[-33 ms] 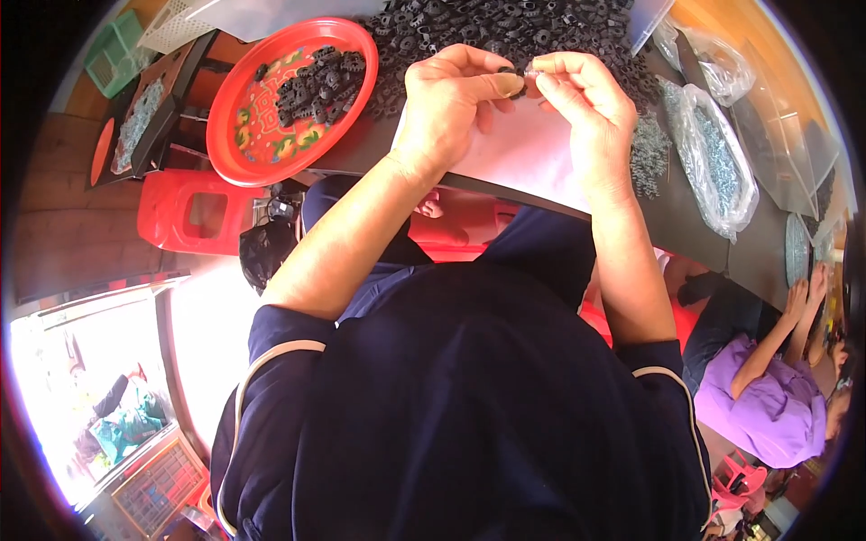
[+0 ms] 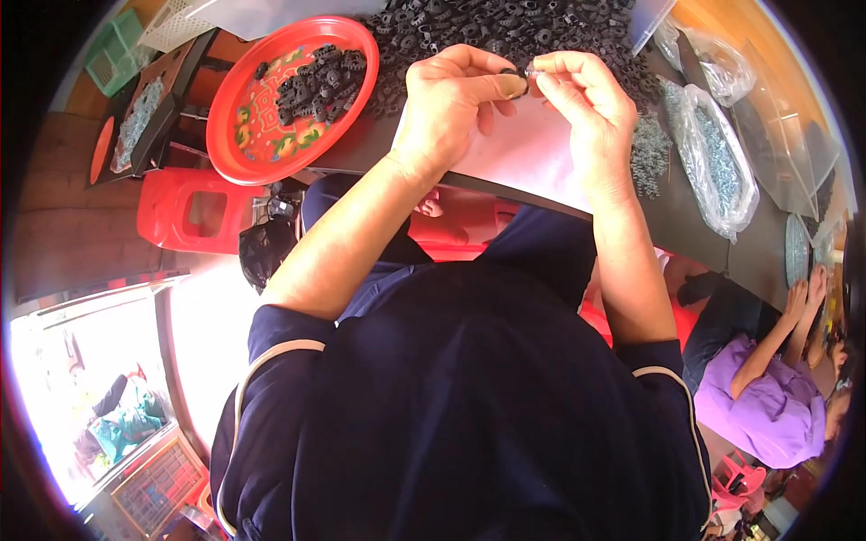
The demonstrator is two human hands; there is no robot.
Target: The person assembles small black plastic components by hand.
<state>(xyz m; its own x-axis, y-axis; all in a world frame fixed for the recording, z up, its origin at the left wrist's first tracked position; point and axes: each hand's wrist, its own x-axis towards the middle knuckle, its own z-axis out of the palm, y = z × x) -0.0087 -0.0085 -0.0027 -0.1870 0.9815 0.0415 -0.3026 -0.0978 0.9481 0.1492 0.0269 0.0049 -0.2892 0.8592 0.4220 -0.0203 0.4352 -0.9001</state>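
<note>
Over a white sheet [image 2: 519, 158] on the dark table, my two hands nearly meet at the fingertips. My left hand [image 2: 448, 108] pinches a small black plastic part [image 2: 520, 79] between thumb and fingers; most of it is hidden. Thumb and forefinger of my right hand [image 2: 591, 104] are closed on a tiny silvery piece [image 2: 530, 69] right beside that part. It is too small to tell its exact kind. Just beyond my hands spreads a large heap of black plastic parts [image 2: 505, 25]. Close to my right wrist lies a pile of small silvery pieces [image 2: 649, 153].
A red tray [image 2: 225, 135] with several black parts [image 2: 320, 86] stands at left. On the right lies a clear plastic bag [image 2: 722, 171] of silvery pieces. A red stool [image 2: 162, 212] is below the tray. A person in purple [image 2: 767, 397] sits at right.
</note>
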